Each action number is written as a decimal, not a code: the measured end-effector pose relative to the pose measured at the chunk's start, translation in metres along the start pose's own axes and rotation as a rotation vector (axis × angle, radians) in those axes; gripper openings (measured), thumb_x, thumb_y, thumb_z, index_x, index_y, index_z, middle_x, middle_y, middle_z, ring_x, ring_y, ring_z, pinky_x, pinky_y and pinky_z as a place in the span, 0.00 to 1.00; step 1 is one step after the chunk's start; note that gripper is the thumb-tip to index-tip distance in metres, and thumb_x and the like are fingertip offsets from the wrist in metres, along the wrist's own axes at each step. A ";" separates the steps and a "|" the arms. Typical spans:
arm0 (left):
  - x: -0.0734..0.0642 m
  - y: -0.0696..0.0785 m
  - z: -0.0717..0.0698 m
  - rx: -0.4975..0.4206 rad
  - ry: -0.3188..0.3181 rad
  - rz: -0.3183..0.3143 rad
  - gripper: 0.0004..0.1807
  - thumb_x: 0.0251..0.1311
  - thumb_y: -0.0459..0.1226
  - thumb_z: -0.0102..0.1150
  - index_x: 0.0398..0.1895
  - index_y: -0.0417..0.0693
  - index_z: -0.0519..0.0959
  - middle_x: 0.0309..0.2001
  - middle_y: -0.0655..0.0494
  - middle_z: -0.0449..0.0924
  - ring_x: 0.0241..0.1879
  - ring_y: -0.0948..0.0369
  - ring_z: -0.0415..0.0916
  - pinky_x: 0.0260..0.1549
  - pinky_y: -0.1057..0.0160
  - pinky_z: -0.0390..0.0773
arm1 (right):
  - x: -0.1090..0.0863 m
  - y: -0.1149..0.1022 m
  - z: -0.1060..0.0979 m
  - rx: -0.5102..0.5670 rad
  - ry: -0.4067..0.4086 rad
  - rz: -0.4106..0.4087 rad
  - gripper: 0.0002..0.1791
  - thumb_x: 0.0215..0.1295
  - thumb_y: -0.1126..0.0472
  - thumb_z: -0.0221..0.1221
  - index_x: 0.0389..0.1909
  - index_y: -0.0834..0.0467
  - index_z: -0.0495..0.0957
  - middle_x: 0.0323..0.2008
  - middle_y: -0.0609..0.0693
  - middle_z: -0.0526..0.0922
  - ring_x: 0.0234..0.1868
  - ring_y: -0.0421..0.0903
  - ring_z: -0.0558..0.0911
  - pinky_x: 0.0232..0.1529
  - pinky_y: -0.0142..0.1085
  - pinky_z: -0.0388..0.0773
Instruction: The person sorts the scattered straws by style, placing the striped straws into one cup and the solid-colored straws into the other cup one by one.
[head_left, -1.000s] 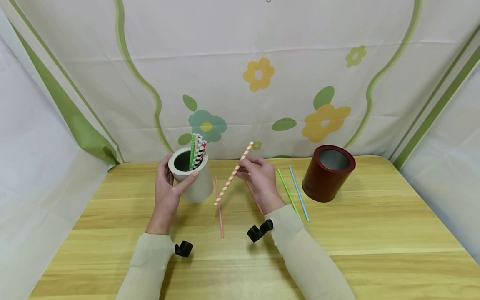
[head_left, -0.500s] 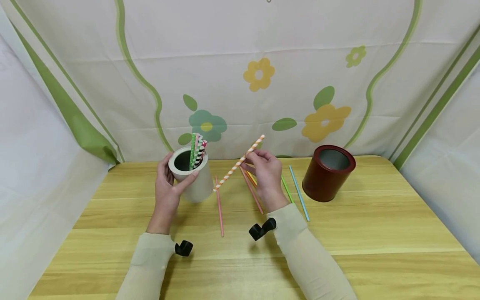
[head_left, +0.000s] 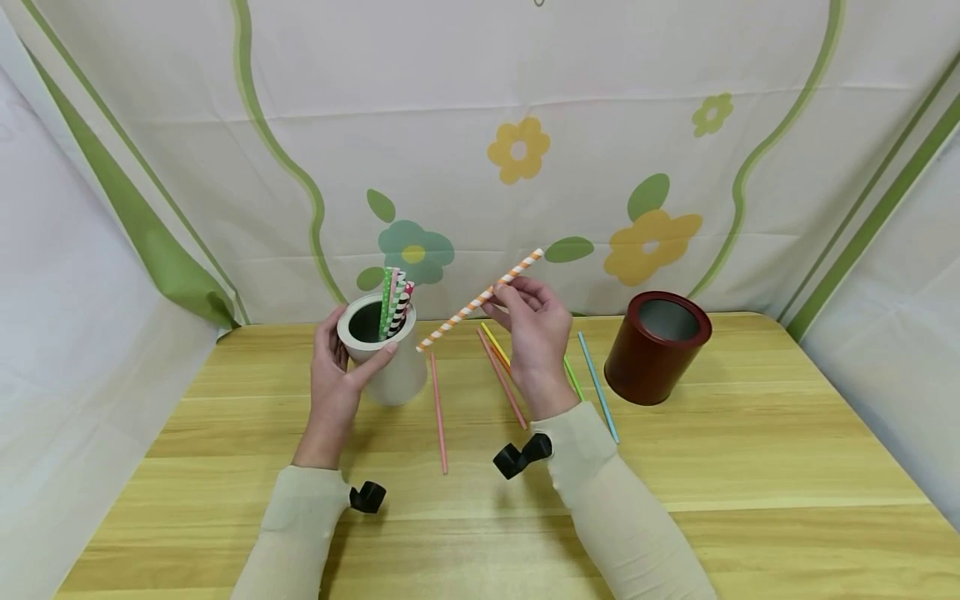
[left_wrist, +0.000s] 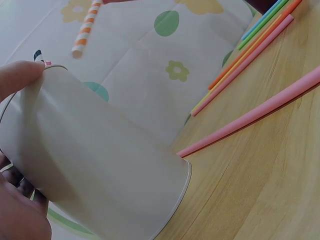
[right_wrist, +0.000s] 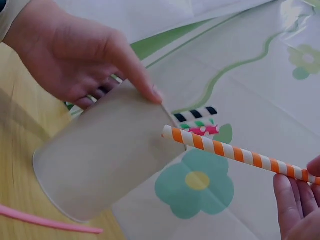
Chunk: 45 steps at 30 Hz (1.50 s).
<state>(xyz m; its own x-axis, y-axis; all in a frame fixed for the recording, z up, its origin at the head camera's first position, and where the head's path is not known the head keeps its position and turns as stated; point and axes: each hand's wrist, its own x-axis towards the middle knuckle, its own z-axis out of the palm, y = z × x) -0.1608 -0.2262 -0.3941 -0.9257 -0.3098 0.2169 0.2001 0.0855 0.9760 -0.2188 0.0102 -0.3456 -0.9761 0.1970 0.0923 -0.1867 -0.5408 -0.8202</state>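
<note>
My left hand [head_left: 335, 392] grips a white can [head_left: 396, 375] from its left side, thumb along the near rim. Several patterned paper straws [head_left: 393, 308] stand in the can, leaning to its right side: green dotted, pink, black-striped and red ones. My right hand [head_left: 536, 337] pinches an orange-and-white striped straw [head_left: 480, 300] near its middle, raised above the table. The straw slants, its lower left end close to the can's right side and its upper end pointing right. In the right wrist view that lower end [right_wrist: 172, 133] overlaps the can's rim.
A pink straw [head_left: 439, 417] lies right of the white can. Further right lie another pink straw [head_left: 502, 379], a yellow one [head_left: 495, 343], an orange one [left_wrist: 250, 50], a green one [head_left: 573, 379] and a blue one [head_left: 597, 387]. A dark red can [head_left: 652, 358] stands at the right.
My right hand has lifted the striped straw up and slightly right, and the straw has tilted flatter, its lower end rising towards the white can's rim. The left hand has stayed put.
</note>
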 end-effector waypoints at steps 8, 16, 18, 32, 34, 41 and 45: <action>-0.001 0.002 0.000 -0.002 0.000 -0.004 0.50 0.63 0.31 0.75 0.84 0.49 0.55 0.80 0.53 0.64 0.83 0.60 0.57 0.88 0.58 0.49 | -0.005 -0.010 0.017 0.070 -0.028 -0.068 0.07 0.67 0.75 0.66 0.40 0.61 0.81 0.34 0.53 0.86 0.36 0.44 0.90 0.47 0.40 0.93; 0.001 0.000 0.000 -0.007 0.000 0.000 0.51 0.62 0.30 0.76 0.84 0.47 0.55 0.81 0.53 0.64 0.83 0.61 0.57 0.88 0.60 0.49 | -0.010 -0.008 0.032 0.085 -0.102 -0.134 0.09 0.65 0.76 0.67 0.41 0.62 0.81 0.35 0.55 0.86 0.34 0.43 0.89 0.48 0.40 0.93; 0.001 -0.001 0.001 -0.006 -0.003 0.003 0.51 0.62 0.30 0.75 0.84 0.46 0.55 0.81 0.52 0.64 0.83 0.61 0.57 0.88 0.60 0.49 | -0.011 -0.005 0.035 0.069 -0.120 -0.139 0.09 0.65 0.76 0.67 0.42 0.62 0.81 0.35 0.54 0.85 0.35 0.42 0.88 0.48 0.40 0.93; -0.001 0.000 0.000 0.015 0.003 -0.012 0.51 0.63 0.33 0.76 0.84 0.49 0.55 0.80 0.55 0.65 0.82 0.61 0.58 0.88 0.57 0.49 | -0.017 0.021 0.046 -0.352 -0.260 -0.160 0.12 0.65 0.68 0.72 0.47 0.63 0.83 0.44 0.58 0.91 0.42 0.39 0.88 0.45 0.29 0.88; -0.001 0.000 0.000 0.018 0.003 -0.014 0.51 0.63 0.33 0.76 0.84 0.49 0.55 0.80 0.55 0.65 0.82 0.62 0.58 0.88 0.56 0.48 | -0.018 0.025 0.047 -0.389 -0.283 -0.158 0.12 0.66 0.67 0.72 0.47 0.64 0.83 0.45 0.60 0.91 0.42 0.39 0.87 0.46 0.29 0.88; 0.001 0.000 0.000 -0.001 0.005 0.001 0.51 0.63 0.31 0.75 0.84 0.46 0.55 0.80 0.54 0.65 0.82 0.62 0.58 0.88 0.58 0.49 | -0.020 0.036 0.050 -0.426 -0.327 -0.121 0.11 0.65 0.69 0.71 0.46 0.65 0.83 0.45 0.62 0.90 0.42 0.39 0.87 0.49 0.31 0.88; 0.001 0.000 0.000 0.001 0.002 -0.006 0.52 0.63 0.32 0.76 0.84 0.47 0.54 0.81 0.54 0.64 0.82 0.62 0.57 0.88 0.58 0.48 | -0.022 0.039 0.050 -0.435 -0.354 -0.107 0.11 0.66 0.69 0.70 0.47 0.65 0.82 0.46 0.62 0.90 0.44 0.40 0.87 0.51 0.32 0.88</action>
<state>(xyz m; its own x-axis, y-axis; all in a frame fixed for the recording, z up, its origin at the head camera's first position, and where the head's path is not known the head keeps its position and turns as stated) -0.1616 -0.2262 -0.3938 -0.9263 -0.3118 0.2115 0.1945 0.0852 0.9772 -0.2098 -0.0565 -0.3513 -0.9461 -0.0939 0.3098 -0.2968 -0.1311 -0.9459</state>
